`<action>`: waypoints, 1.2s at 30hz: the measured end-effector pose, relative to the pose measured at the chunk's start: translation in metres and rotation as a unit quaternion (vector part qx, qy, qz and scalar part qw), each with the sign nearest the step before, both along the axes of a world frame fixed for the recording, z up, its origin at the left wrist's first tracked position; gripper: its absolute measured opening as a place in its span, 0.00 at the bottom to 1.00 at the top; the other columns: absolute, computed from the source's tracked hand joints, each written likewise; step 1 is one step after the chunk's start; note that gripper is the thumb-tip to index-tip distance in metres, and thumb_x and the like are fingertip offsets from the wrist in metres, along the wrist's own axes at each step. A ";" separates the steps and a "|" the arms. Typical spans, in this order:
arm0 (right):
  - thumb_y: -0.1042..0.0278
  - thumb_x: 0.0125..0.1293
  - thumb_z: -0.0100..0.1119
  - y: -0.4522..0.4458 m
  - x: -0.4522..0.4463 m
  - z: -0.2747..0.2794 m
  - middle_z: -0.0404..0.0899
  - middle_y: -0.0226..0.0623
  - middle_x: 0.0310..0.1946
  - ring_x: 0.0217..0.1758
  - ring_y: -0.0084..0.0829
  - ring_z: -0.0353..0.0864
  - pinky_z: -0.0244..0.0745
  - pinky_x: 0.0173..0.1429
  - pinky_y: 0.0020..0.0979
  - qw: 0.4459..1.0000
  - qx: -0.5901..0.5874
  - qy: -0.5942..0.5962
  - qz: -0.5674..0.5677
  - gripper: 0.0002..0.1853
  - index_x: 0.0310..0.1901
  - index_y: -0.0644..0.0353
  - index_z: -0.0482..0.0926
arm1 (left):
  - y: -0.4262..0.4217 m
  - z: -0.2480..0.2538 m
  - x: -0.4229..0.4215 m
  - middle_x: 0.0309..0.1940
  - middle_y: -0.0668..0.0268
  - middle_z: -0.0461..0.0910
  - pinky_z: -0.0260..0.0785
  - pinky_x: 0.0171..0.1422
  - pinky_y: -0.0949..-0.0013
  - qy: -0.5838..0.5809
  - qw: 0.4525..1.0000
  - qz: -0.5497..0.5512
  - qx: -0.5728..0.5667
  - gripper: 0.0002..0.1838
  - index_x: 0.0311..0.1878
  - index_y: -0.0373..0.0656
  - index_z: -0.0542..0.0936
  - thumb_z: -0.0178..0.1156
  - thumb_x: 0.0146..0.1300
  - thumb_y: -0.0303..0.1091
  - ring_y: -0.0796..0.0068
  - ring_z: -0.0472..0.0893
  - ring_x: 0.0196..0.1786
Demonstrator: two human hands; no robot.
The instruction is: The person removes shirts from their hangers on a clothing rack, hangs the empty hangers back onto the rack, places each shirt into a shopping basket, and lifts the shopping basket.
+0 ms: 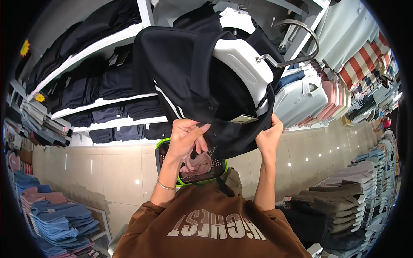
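A black collared shirt (pixel 178 64) with white stripes on one sleeve hangs in front of me on a white hanger (pixel 243 60) with a metal hook. Inside the neck opening is a small tag or label (pixel 243 119). My left hand (pixel 188 136), with a bangle on the wrist, is closed on the front of the shirt below the stripes, fingers curled. On the other side, my right hand (pixel 269 134) pinches the shirt's edge near the collar. Below my left hand stands a dark shopping basket (pixel 161 161) with a bright green rim, holding a pink garment (pixel 196 165).
Folded dark clothes (pixel 118 79) fill white shelves (pixel 103 101) at the left. Behind the shirt hangs another dark garment (pixel 195 19). Light and pink garments (pixel 301 99) hang at the right. Clothing piles (pixel 62 219) and a rack (pixel 344 202) flank the tiled floor (pixel 116 172).
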State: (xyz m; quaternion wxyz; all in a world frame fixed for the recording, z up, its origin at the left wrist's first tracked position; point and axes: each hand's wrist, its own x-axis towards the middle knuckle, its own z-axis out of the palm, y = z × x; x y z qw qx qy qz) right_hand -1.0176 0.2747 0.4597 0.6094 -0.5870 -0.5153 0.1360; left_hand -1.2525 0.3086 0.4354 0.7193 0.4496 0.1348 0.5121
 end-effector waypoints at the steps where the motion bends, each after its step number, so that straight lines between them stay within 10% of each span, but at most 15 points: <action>1: 0.75 0.44 0.66 -0.001 -0.001 0.002 0.82 0.33 0.24 0.30 0.18 0.76 0.73 0.38 0.26 1.000 -0.005 0.003 0.000 0.14 0.36 0.70 0.80 | 0.000 0.002 0.001 0.23 0.58 0.82 0.77 0.23 0.77 -0.023 1.000 -0.012 -0.007 0.05 0.40 0.30 0.82 0.59 0.63 0.21 0.64 0.85 0.23; 16: 0.75 0.45 0.68 0.002 -0.011 0.006 0.83 0.32 0.25 0.30 0.18 0.77 0.73 0.38 0.24 1.000 -0.008 0.018 -0.002 0.13 0.35 0.69 0.81 | -0.007 0.019 0.006 0.26 0.64 0.80 0.82 0.44 0.69 0.050 0.997 0.060 -0.029 0.16 0.39 0.29 0.81 0.54 0.71 0.35 0.54 0.85 0.40; 28: 0.76 0.45 0.66 0.003 -0.004 -0.001 0.82 0.32 0.24 0.30 0.18 0.77 0.72 0.38 0.25 1.000 -0.003 0.004 0.008 0.12 0.34 0.69 0.80 | -0.010 0.022 0.006 0.39 0.51 0.82 0.81 0.50 0.66 -0.004 1.000 0.000 -0.012 0.21 0.46 0.24 0.77 0.49 0.73 0.38 0.49 0.82 0.47; 36: 0.76 0.46 0.65 0.001 -0.002 0.000 0.81 0.31 0.24 0.31 0.17 0.75 0.72 0.38 0.24 1.000 0.012 0.011 0.008 0.11 0.34 0.69 0.79 | -0.013 0.026 0.005 0.25 0.63 0.77 0.80 0.51 0.67 0.014 1.000 -0.021 0.006 0.17 0.30 0.28 0.78 0.51 0.71 0.31 0.47 0.81 0.49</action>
